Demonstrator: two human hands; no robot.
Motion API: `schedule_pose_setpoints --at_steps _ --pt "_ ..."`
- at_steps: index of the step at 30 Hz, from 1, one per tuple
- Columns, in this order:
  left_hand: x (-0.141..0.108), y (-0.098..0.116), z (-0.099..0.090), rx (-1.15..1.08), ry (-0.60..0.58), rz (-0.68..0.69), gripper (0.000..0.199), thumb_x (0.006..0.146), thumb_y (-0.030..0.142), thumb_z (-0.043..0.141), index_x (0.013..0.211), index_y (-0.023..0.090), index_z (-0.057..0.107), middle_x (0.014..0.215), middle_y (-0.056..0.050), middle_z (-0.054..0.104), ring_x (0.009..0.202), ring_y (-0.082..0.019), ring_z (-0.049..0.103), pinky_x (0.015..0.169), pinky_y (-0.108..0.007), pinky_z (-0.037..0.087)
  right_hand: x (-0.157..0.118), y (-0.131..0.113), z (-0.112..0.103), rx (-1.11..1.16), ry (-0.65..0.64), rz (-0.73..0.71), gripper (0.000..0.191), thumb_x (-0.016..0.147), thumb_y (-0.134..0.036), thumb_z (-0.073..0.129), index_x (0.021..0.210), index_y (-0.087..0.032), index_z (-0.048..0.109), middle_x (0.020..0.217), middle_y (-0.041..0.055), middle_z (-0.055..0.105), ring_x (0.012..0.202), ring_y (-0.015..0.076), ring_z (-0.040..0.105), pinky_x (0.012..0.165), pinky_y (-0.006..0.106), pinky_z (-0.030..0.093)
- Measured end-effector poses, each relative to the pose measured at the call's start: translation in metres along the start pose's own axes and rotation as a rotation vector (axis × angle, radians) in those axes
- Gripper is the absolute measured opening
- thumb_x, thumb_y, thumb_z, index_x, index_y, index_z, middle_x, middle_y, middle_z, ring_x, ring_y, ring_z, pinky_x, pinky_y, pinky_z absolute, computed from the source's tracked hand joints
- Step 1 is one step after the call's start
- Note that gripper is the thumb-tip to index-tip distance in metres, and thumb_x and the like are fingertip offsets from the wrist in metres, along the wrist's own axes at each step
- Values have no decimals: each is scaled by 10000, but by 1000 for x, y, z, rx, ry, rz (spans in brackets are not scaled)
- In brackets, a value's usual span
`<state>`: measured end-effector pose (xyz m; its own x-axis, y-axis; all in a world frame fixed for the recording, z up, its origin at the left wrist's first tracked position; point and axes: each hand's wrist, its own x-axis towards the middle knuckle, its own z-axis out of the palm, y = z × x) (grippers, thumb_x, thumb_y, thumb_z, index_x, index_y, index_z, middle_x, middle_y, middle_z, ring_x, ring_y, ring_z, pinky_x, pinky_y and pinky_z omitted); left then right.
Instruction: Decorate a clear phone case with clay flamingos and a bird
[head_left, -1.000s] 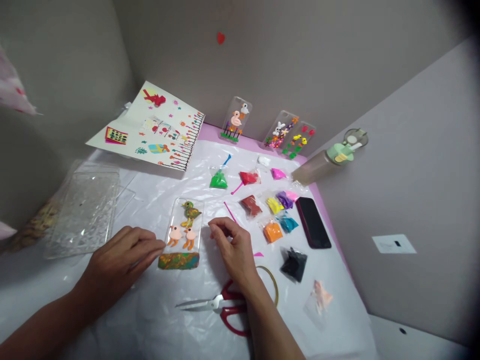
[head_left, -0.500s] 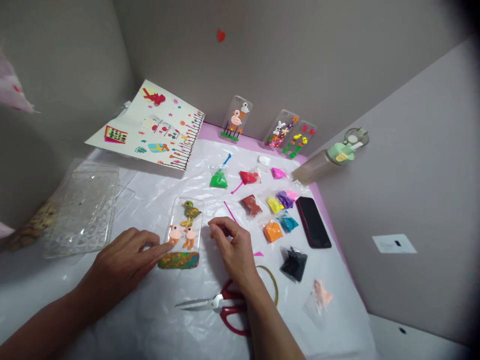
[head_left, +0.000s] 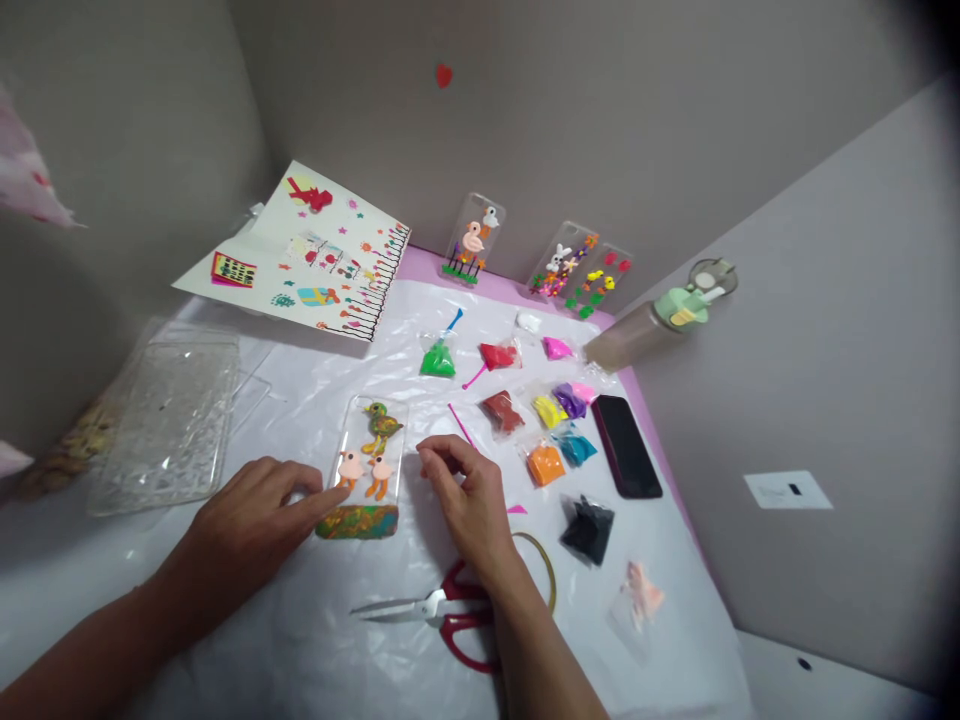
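A clear phone case [head_left: 360,436] lies on the white sheet, bearing a green and brown clay duck [head_left: 382,427], two pale pink clay birds [head_left: 379,473] with orange legs and a mottled clay band at its bottom. My left hand [head_left: 251,510] rests at the case's left edge, an extended index fingertip touching the left pink bird's legs, nothing held. Just right of the case, my right hand [head_left: 465,495] has its thumb and index finger pinched together; whatever they hold, if anything, is too small to name. Red-handled scissors [head_left: 431,606] lie partly under my right forearm.
Bagged clay, including orange [head_left: 545,465] and black [head_left: 589,530], lies to the right beside a phone [head_left: 627,446]. A bottle [head_left: 637,335] and decorated cases [head_left: 474,238] are at the back. Clear trays [head_left: 176,420] and a decorated card [head_left: 300,260] are at left.
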<state>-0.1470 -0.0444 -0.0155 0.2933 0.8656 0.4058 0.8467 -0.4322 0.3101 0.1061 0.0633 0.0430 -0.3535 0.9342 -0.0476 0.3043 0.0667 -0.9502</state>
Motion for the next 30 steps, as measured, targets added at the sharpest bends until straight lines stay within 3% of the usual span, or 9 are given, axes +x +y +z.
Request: schedule_pose_setpoints --at_steps 5,13,17,19,21,24,26,28,30 --pt "-3 3 -7 -59 11 -64 364 1012 195 566 1292 370 720 1008 -36 748 886 -240 664 792 -362 503 0 1 0 3 3 -1 201 959 -345 600 903 -199 726 792 14 696 718 170 611 692 272 480" --pt "2 0 3 -94 -5 -38 337 1011 257 587 1278 388 748 973 -27 788 834 -239 690 781 -356 510 -1 -1 0 -12 4 1 199 960 -343 597 902 -204 727 799 17 704 718 173 610 690 278 476" --pt "2 2 -2 -172 -3 -64 355 1005 258 610 1299 402 747 983 -17 799 841 -230 702 780 -335 524 -1 -1 0 -18 0 -5 202 964 -341 594 902 -201 726 807 18 710 722 171 618 692 275 475" --pt "1 5 -7 -277 23 -188 374 1010 294 611 1345 424 715 1063 -16 804 922 -243 726 834 -341 554 -1 -1 0 -20 -3 0 203 969 -339 590 906 -202 725 811 19 719 730 173 634 694 272 479" --pt "-1 8 -10 -399 66 -454 393 1006 400 624 1396 426 665 1154 -24 797 1019 -275 743 916 -384 580 -1 0 0 -34 -6 10 210 980 -343 578 920 -205 724 815 19 731 734 176 650 695 271 484" --pt "-1 11 -8 -693 138 -864 579 920 559 716 1459 391 586 1309 -56 763 1197 -336 727 1016 -451 601 -2 2 0 -123 0 11 225 997 -334 544 970 -208 728 848 29 757 749 186 675 708 282 486" --pt "0 12 -6 -936 192 -972 653 856 575 786 1444 364 594 1390 -77 742 1304 -366 686 1057 -460 605 -3 2 1 -196 -8 3 235 1003 -310 521 1017 -209 733 897 43 776 783 198 694 735 293 488" --pt "3 13 -7 -1101 212 -993 618 843 563 805 1403 364 637 1424 -81 738 1351 -385 662 1075 -480 606 -5 3 3 -253 -30 -10 239 1003 -279 512 1050 -212 736 940 56 788 818 210 708 762 304 490" --pt "7 15 -12 -1185 152 -987 572 854 577 790 1381 382 678 1460 -79 727 1370 -407 651 1077 -519 607 -8 2 6 -288 -50 -21 242 1004 -259 509 1067 -216 739 961 63 792 832 219 717 770 308 493"
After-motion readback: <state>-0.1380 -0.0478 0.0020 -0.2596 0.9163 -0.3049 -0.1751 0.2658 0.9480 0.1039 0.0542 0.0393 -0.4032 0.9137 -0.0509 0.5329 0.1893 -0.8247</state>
